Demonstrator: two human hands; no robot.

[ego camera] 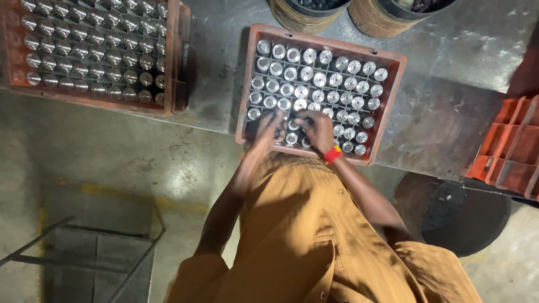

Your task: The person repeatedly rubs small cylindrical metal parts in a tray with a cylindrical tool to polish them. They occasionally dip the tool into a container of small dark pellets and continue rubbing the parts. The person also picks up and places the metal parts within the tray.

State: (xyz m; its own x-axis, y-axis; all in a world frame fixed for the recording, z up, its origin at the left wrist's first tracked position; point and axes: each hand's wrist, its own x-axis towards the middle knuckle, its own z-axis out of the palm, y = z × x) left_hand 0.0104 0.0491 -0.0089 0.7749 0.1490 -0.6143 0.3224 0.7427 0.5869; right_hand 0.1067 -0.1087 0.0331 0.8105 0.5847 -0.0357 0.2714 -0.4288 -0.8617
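An orange plastic crate (393, 84) sits on a grey metal table and holds rows of shiny upright metal cylinders (320, 78). Both my hands reach into its near left part. My left hand (270, 124) is blurred, with its fingers down among the cylinders of the near rows; I cannot tell whether it grips one. My right hand (318, 129), with a red wristband (333, 154), is curled over a cylinder beside the left hand. The two hands almost touch. My brown shirt fills the lower middle of the view.
A second orange crate (174, 62) full of similar cylinders stands at the far left. Two round bins (297, 19) (376, 22) stand behind the crate. Stacked orange crates (511, 146) are at the right, a dark barrel (471, 219) below them, and a metal frame (84, 247) on the floor.
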